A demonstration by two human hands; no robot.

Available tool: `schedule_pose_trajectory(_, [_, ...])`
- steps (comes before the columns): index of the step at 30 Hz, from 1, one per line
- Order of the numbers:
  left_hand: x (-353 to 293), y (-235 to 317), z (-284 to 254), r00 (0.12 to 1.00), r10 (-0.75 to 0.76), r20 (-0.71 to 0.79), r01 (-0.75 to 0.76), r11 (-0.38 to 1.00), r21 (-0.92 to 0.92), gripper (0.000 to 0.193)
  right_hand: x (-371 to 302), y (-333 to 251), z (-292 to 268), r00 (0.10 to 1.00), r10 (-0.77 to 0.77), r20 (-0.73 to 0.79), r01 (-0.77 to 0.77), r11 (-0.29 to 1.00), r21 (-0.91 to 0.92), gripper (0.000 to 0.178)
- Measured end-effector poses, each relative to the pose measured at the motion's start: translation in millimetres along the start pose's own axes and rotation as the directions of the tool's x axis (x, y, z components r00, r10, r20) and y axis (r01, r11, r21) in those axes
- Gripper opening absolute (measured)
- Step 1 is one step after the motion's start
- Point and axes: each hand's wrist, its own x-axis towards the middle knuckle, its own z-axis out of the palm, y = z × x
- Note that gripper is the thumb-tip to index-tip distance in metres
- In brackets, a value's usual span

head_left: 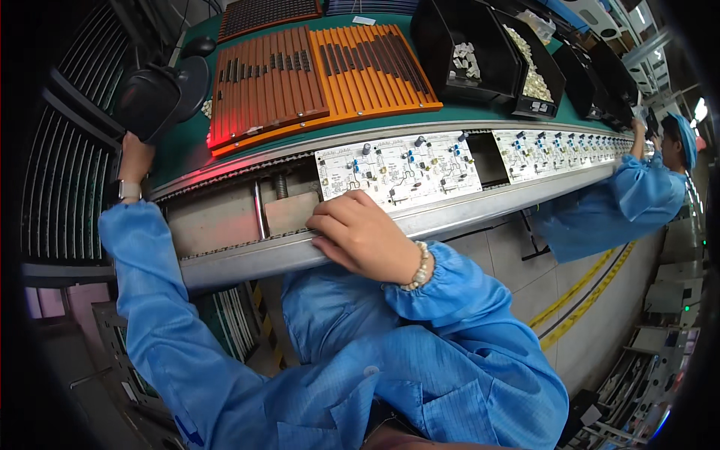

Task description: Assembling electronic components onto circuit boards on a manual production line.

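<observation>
On the left, my left hand (137, 159) is raised to the lower end of a black handheld device (146, 105) with a rounded head. Its fingers appear closed there, partly hidden by the device. My right hand (364, 236) lies over the near metal rail (442, 222) of a conveyor, palm down, fingers loosely bent, holding nothing. Just beyond its fingertips is a white circuit board (397, 171) fitted with small blue, black and yellow components. Red light falls on the left edge of a brown slotted tray (262, 90).
An orange slotted tray (375, 71) holds rows of dark parts. Black bins (469, 86) with small pale pieces stand behind the conveyor. More white boards (559, 155) line up rightward, toward a co-worker in blue (645, 187). A dark slatted rack (67, 172) stands at left.
</observation>
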Motion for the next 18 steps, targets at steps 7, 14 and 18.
schedule_pose_trajectory(7, [-105, 123, -158, 0.962, -0.245, 0.124, 0.247, 0.969, 0.003, 0.043, -1, -4, 9, 0.996, -0.079, 0.039, 0.077, 0.996, 0.05, 0.029])
schedule_pose_trajectory(14, [-236, 263, -207, 0.668, -0.742, 0.05, 0.456, 0.355, -0.816, 0.015, 4, -7, 10, 0.997, -0.069, 0.042, 0.068, 0.997, 0.021, 0.032])
schedule_pose_trajectory(18, [-296, 335, -161, 0.41, -0.795, 0.447, 0.226, -0.387, -0.894, 0.016, 5, -14, 11, 0.996, -0.077, 0.038, 0.078, 0.996, -0.031, 0.032])
